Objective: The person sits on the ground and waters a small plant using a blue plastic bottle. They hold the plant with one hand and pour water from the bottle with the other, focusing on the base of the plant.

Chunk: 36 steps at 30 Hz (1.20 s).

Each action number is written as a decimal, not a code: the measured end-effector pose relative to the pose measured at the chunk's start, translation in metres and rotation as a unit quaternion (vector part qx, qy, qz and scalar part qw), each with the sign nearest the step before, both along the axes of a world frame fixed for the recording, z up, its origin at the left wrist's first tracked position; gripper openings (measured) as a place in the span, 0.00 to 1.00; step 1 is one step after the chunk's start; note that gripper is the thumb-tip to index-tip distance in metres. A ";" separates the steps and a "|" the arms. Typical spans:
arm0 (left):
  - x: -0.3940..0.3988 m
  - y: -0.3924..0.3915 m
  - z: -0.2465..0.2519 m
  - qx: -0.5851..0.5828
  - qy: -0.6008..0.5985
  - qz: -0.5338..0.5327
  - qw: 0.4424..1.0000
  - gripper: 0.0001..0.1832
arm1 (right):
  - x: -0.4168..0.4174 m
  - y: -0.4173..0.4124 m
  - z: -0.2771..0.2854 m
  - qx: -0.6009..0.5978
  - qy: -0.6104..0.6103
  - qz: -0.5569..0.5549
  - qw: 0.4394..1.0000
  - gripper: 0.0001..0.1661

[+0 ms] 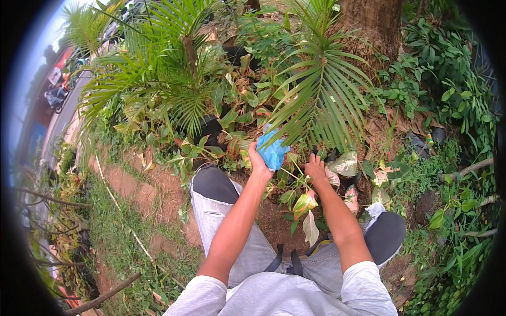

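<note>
My left hand (pixel 259 160) is closed around a crumpled blue plastic bag (pixel 272 152), held up over the plants in front of my knees. My right hand (pixel 315 169) reaches low among the leaves at the base of a plant, its fingertips partly hidden; whether they grip anything is unclear. Beside it on the right are pink-and-green variegated leaves (pixel 344 165). A yellow-green and pink leaf (pixel 305 204) droops between my forearms, with a pale dry leaf (pixel 310 229) below it. A palm frond (pixel 322 91) hangs just beyond both hands.
A thick tree trunk (pixel 369 31) rises at the back right. Black plant bags (pixel 209 128) stand among the foliage. A thin pale pole (pixel 118 205) lies across the grass to the left. Bare branches (pixel 104 294) jut in at lower left. A road with a motorcycle (pixel 58 100) runs far left.
</note>
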<state>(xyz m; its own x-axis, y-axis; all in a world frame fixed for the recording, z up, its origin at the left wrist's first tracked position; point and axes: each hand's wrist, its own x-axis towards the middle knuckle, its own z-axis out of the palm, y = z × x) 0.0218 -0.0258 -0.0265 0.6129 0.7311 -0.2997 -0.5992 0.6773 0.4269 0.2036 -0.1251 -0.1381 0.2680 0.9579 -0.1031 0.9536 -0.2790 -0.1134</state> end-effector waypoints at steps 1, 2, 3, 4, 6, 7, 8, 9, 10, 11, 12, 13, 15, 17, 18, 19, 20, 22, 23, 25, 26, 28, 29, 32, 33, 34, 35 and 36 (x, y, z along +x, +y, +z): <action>0.001 0.000 0.001 0.000 -0.002 0.002 1.000 0.33 | 0.001 0.004 0.001 -0.004 -0.018 0.002 1.000 0.19; 0.002 -0.001 0.001 0.000 -0.003 0.005 1.000 0.33 | 0.002 0.006 0.001 -0.009 -0.036 0.004 0.999 0.19; 0.001 -0.002 0.000 -0.003 -0.003 0.010 1.000 0.33 | 0.001 0.006 0.002 -0.003 -0.034 0.000 0.999 0.20; 0.000 -0.001 0.000 -0.002 0.003 0.007 1.000 0.33 | 0.001 0.006 0.003 0.003 -0.031 -0.004 0.999 0.20; -0.001 -0.001 -0.003 -0.002 0.015 -0.002 1.000 0.34 | 0.003 0.003 0.001 0.008 -0.014 -0.021 1.000 0.20; -0.001 0.000 -0.006 -0.006 0.010 -0.006 1.000 0.34 | 0.004 -0.001 -0.004 0.007 0.000 -0.035 0.999 0.20; -0.001 0.001 -0.009 -0.011 0.006 -0.010 1.000 0.34 | 0.005 -0.003 -0.008 0.006 0.014 -0.049 0.999 0.20; 0.000 0.002 -0.010 -0.014 0.002 -0.015 1.000 0.34 | 0.006 -0.002 -0.009 0.006 0.001 -0.041 0.999 0.20; 0.001 0.003 -0.011 -0.010 0.007 -0.007 1.000 0.34 | 0.006 -0.001 -0.009 0.005 -0.013 -0.033 0.999 0.20; 0.001 0.002 -0.012 -0.006 0.013 0.001 1.000 0.34 | 0.007 0.001 -0.010 0.005 -0.026 -0.025 0.999 0.20; 0.000 0.003 -0.015 -0.002 0.020 0.010 1.000 0.35 | 0.006 0.003 -0.008 -0.001 -0.029 -0.022 0.999 0.21; 0.000 0.005 -0.018 0.004 0.010 0.011 1.000 0.35 | 0.005 0.006 -0.006 -0.007 -0.032 -0.020 0.999 0.22; -0.001 0.006 -0.018 0.012 -0.011 0.013 1.000 0.34 | 0.005 0.006 -0.007 -0.018 -0.019 -0.025 0.999 0.23; 0.000 0.003 -0.014 -0.011 -0.006 -0.003 1.000 0.34 | 0.007 0.001 -0.012 -0.027 0.011 -0.040 0.999 0.23; 0.000 0.002 -0.010 -0.021 -0.003 -0.011 1.000 0.34 | 0.008 0.003 -0.012 -0.037 0.005 -0.039 0.999 0.24; 0.000 0.002 -0.010 -0.020 -0.003 -0.005 1.000 0.34 | 0.009 0.007 -0.011 -0.047 -0.002 -0.038 0.998 0.25; 0.001 0.001 -0.009 -0.020 -0.003 0.000 1.000 0.34 | 0.011 0.008 -0.010 -0.057 -0.010 -0.038 0.998 0.26; -0.002 0.004 -0.007 -0.021 0.000 0.024 0.999 0.32 | 0.008 0.009 -0.006 -0.034 -0.017 -0.023 0.999 0.27; -0.002 0.007 -0.006 -0.025 0.001 0.041 0.999 0.31 | 0.007 0.009 -0.004 -0.023 -0.021 -0.016 0.999 0.28; -0.003 0.010 -0.007 -0.031 0.005 0.073 0.997 0.29 | 0.006 0.007 -0.002 -0.047 0.020 -0.027 0.998 0.29; -0.006 0.013 -0.007 -0.030 0.009 0.090 0.995 0.28 | 0.006 0.006 -0.001 -0.060 0.040 -0.032 0.997 0.30; -0.011 0.015 0.000 -0.045 0.013 0.112 0.993 0.26 | 0.006 0.007 -0.001 -0.040 0.033 -0.027 0.998 0.30; -0.013 0.018 -0.002 -0.035 0.017 0.113 0.993 0.27 | 0.007 0.008 -0.001 -0.030 0.030 -0.023 0.999 0.30; -0.027 0.021 0.000 0.005 0.029 0.097 0.995 0.30 | 0.005 0.010 0.000 -0.057 0.036 -0.025 0.997 0.30; -0.028 0.017 0.009 0.015 0.025 0.096 0.995 0.30 | 0.008 0.010 -0.004 -0.061 0.035 -0.031 0.997 0.29; -0.029 0.013 0.019 0.025 0.020 0.094 0.995 0.30 | 0.010 0.010 -0.008 -0.066 0.033 -0.038 0.997 0.29; -0.028 0.011 0.024 0.034 0.015 0.092 0.995 0.29 | 0.013 0.010 -0.012 -0.071 0.032 -0.045 0.996 0.28; -0.039 0.012 0.022 0.022 0.015 0.137 0.990 0.28 | -0.002 0.012 0.000 -0.059 0.046 -0.037 0.996 0.18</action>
